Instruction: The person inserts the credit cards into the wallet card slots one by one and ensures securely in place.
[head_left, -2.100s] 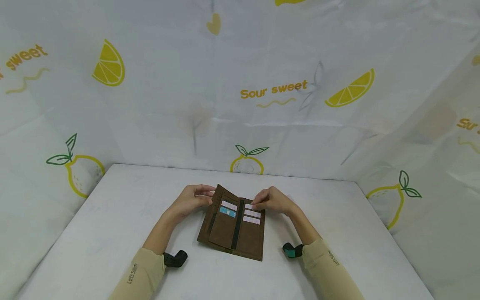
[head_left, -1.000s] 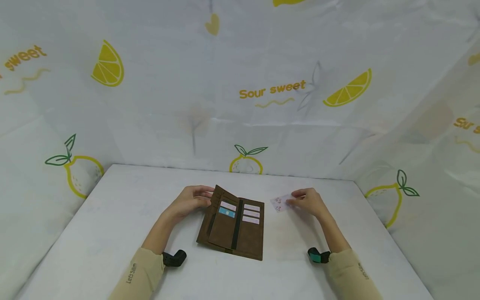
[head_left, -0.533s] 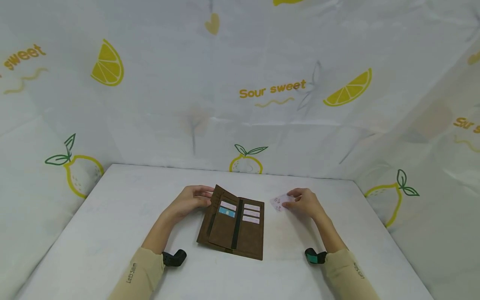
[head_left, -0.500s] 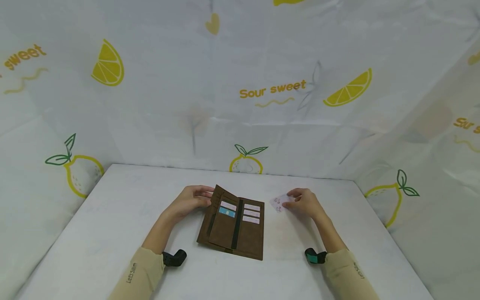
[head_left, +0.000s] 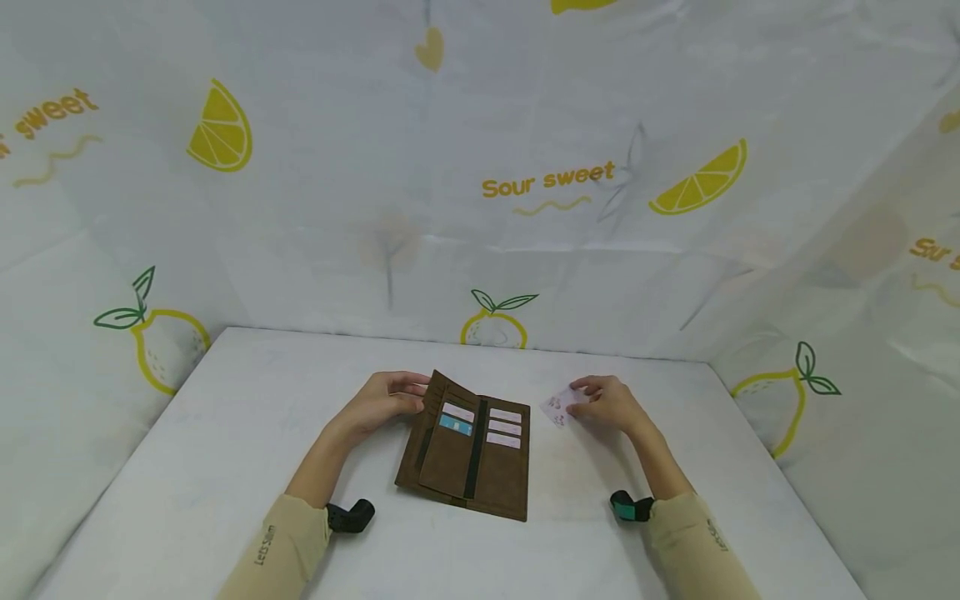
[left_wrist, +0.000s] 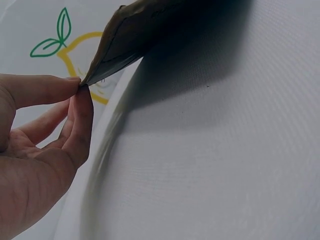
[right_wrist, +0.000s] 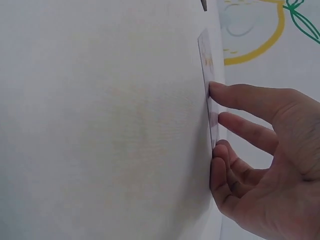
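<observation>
A brown bifold wallet (head_left: 456,467) lies spread on the white table in the head view, its left cover tilted up. Several pale cards and a blue one (head_left: 455,425) show in its slots. My left hand (head_left: 378,402) pinches the wallet's upper left edge between thumb and fingers, as the left wrist view confirms. Right of the wallet, my right hand (head_left: 609,405) holds a pale card with a small reddish print (head_left: 557,407) at its right part, thumb on the near side. In the right wrist view this card (right_wrist: 206,55) appears nearly edge-on, close to the tabletop; whether it touches is unclear.
The white table (head_left: 300,550) meets a pale lemon-print curtain (head_left: 337,208) at its back and sides. A black wrist camera (head_left: 351,517) sits at the left wrist, and another black and green one (head_left: 630,507) at the right.
My right hand has drawn back from the wallet's right slots and now holds a card to the right of it. Lately it has shifted slightly left along the card. The left hand stays put.
</observation>
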